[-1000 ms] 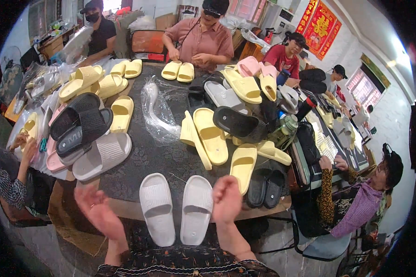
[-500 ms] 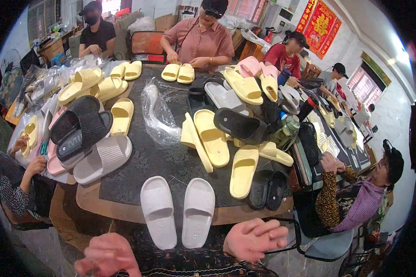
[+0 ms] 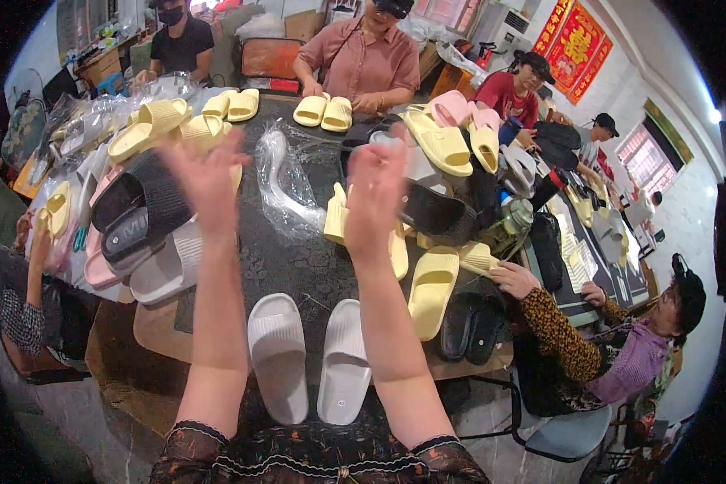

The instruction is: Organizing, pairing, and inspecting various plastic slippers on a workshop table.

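Note:
Both my arms reach forward over the table, hands raised and smeared by motion. My left hand (image 3: 210, 177), fingers apart and holding nothing, is in front of a black slipper (image 3: 141, 211) in the left pile. My right hand (image 3: 377, 189) also looks open, nothing visible in it; it partly covers yellow slippers (image 3: 335, 216) and a black slipper (image 3: 437, 213). Between my forearms, at the near table edge, a pair of light grey slippers stands side by side: the left slipper (image 3: 278, 355) and the right slipper (image 3: 344, 367), which my right forearm slightly overlaps.
Crumpled clear plastic (image 3: 286, 185) lies mid-table. A green bottle (image 3: 515, 222) stands right of the slippers. At the right, a co-worker's hand (image 3: 515, 278) touches a yellow slipper (image 3: 477, 258). Black slippers (image 3: 469, 327) lie near the right edge; other people sit around the table.
My hands have moved from beside the grey slippers at the near edge forward and up over the table. The right co-worker's hand has reached out to a yellow slipper.

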The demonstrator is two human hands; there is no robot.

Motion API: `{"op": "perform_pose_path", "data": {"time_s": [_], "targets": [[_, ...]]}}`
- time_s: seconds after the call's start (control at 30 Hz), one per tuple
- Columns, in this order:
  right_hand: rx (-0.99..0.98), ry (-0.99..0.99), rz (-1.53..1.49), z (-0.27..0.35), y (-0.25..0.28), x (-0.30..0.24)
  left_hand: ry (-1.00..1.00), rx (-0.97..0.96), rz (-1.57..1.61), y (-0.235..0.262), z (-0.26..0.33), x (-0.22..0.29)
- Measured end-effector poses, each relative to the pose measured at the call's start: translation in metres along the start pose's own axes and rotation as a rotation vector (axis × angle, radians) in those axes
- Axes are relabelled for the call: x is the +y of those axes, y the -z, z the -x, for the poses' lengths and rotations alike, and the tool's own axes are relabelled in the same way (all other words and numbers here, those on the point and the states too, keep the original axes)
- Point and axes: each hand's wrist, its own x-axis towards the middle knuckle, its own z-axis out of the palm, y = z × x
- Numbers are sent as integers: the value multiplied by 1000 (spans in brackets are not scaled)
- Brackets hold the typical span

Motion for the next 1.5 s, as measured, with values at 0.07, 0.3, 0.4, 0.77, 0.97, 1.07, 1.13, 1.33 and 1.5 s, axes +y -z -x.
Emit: {"op": "perform_pose_path", "data": {"time_s": [0.07, 0.3, 0.4, 0.77, 0.97, 1.07, 1.13, 1.33, 1.5], "targets": [[-12, -241, -105, 7, -13, 37, 270, 255, -555, 18, 7, -29], [37, -407, -197, 64, -5, 84, 366, 209, -722, 43, 70, -44], [43, -392, -191, 66, 0, 87, 353, 215, -711, 42, 69, -41], [29, -419, -194, 72, 6, 79, 333, 189, -708, 45, 68, -36], [-21, -413, -274, 70, 40, 73, 405, 200, -653, 48, 73, -23], [13, -418, -289, 64, 80, 42, 354, 188, -545, 42, 81, 13], [90, -405, -216, 71, 120, 13, 76, 84, -645, 38, 99, 50], [703, -32, -373, 152, 220, 3, -90, 156, -807, 106, 259, 148], [742, -638, -748, 189, 190, 15, 384, -779, -1121, 61, 270, 133]]}}
